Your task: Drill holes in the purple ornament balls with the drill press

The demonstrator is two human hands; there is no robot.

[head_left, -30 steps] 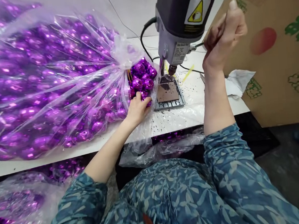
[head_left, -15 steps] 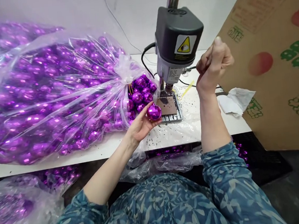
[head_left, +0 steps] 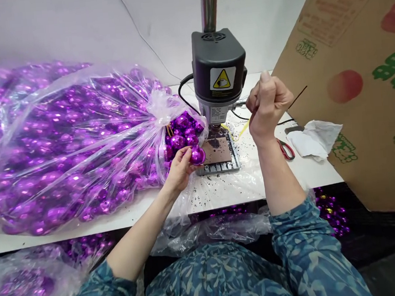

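Note:
My left hand [head_left: 181,168] pinches a shiny purple faceted ball [head_left: 197,156] between thumb and fingers, just left of the drill press base plate [head_left: 235,164]. A brown board [head_left: 220,151] lies on that plate with dark shavings on it. Above it stands the drill press [head_left: 218,65], its dark head carrying a yellow warning label. My right hand [head_left: 270,102] is closed in a raised fist at the end of the press's side lever [head_left: 240,104]; the lever's grip is hidden by the fingers. More purple balls [head_left: 178,142] lie in the bag's mouth behind my left hand.
A large clear bag [head_left: 62,146] full of purple balls covers the table's left. On the right are red-handled scissors [head_left: 286,150], a white tissue [head_left: 314,138] and a tall cardboard box [head_left: 350,121]. Dark shavings litter the white table [head_left: 202,200]. Plastic bags hang below its edge.
My left hand has shifted its hold from an open palm under the ball to a pinch at its left side. The view has shifted, and the scissors now show beside my right forearm.

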